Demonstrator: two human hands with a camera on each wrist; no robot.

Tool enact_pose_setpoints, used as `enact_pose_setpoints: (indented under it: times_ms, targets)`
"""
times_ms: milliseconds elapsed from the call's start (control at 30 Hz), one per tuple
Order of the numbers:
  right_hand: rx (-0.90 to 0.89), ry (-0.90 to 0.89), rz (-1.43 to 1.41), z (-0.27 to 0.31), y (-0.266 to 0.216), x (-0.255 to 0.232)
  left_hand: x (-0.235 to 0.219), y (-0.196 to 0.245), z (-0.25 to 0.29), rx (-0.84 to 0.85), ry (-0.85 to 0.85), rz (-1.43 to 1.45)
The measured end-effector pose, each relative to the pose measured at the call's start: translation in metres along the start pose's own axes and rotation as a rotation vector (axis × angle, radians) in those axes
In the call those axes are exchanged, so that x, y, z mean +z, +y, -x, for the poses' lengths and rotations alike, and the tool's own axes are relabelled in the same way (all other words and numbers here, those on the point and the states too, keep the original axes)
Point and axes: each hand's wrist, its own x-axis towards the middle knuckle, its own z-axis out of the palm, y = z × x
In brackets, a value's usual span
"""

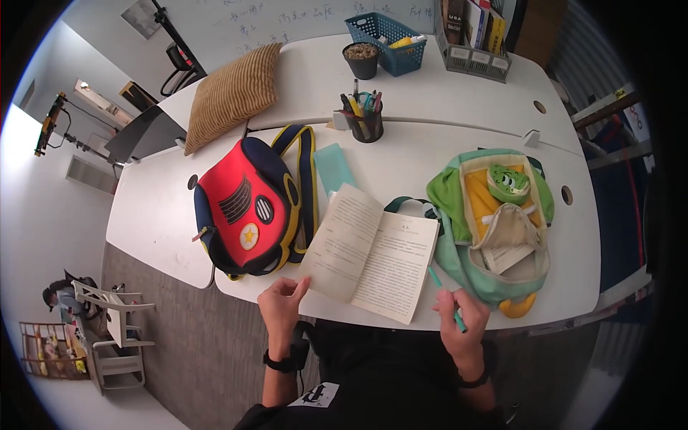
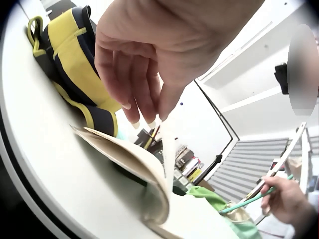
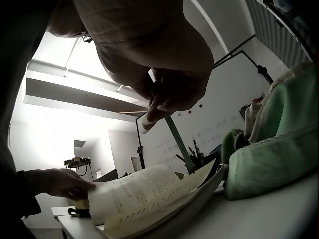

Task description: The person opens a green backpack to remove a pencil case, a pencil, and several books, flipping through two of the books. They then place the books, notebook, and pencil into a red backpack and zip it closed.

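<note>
slanting between right fingers (image 1: 447, 304) (near book (image 1: 398, 266)): pen (image 1: 435, 276)

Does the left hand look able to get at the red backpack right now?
Probably yes. The red backpack lies just beyond the left hand with nothing seen between them, though its fingers seem to pinch a page of the book and may have to let go first.

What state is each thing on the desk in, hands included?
Book, open
Left hand, pinching a page
Right hand, gripping the green pen
Green backpack, front pocket open
Red backpack, closure unclear
Pen cup, upright, holding pens
Blue basket, upright, partly filled
Small pot, upright, filled
</note>
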Motion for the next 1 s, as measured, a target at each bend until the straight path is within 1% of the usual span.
enact_pose_setpoints:
  times_ms: [100,167,200,267,367,467,567,667,767,867,1000]
  targets:
    - [0.022,0.003,-0.051,-0.003,-0.003,0.001,0.017,0.013,0.003,0.529,0.532,0.019]
    - [0.025,-0.023,-0.034,-0.007,-0.004,0.002,0.023,0.011,0.009,0.767,0.412,0.062]
    - [0.032,-0.002,-0.053,-0.009,-0.006,0.004,0.027,0.012,0.011,0.884,0.347,0.085]
    - [0.045,0.034,-0.090,-0.012,-0.012,0.009,0.035,0.021,0.017,1.042,-0.198,-0.099]
    - [-0.021,0.042,-0.020,-0.016,-0.020,0.005,0.054,0.042,0.029,1.151,-0.514,-0.258]
    - [0.018,-0.047,-0.046,-0.013,-0.003,0.006,0.064,0.033,0.030,1.100,-0.486,-0.497]
    - [0.137,-0.112,-0.157,-0.011,0.007,0.017,0.071,0.023,0.025,1.056,-0.461,-0.455]
    - [0.103,-0.154,-0.121,-0.011,0.011,0.025,0.073,0.017,0.021,1.045,-0.471,-0.430]
    - [0.088,-0.163,-0.109,-0.012,0.011,0.031,0.070,0.022,0.023,0.992,-0.526,-0.406]
    - [0.069,-0.173,-0.088,-0.014,0.011,0.032,0.072,0.024,0.028,0.972,-0.534,-0.465]
    - [0.002,-0.165,-0.066,-0.018,0.012,0.037,0.077,0.022,0.026,0.965,-0.529,-0.451]
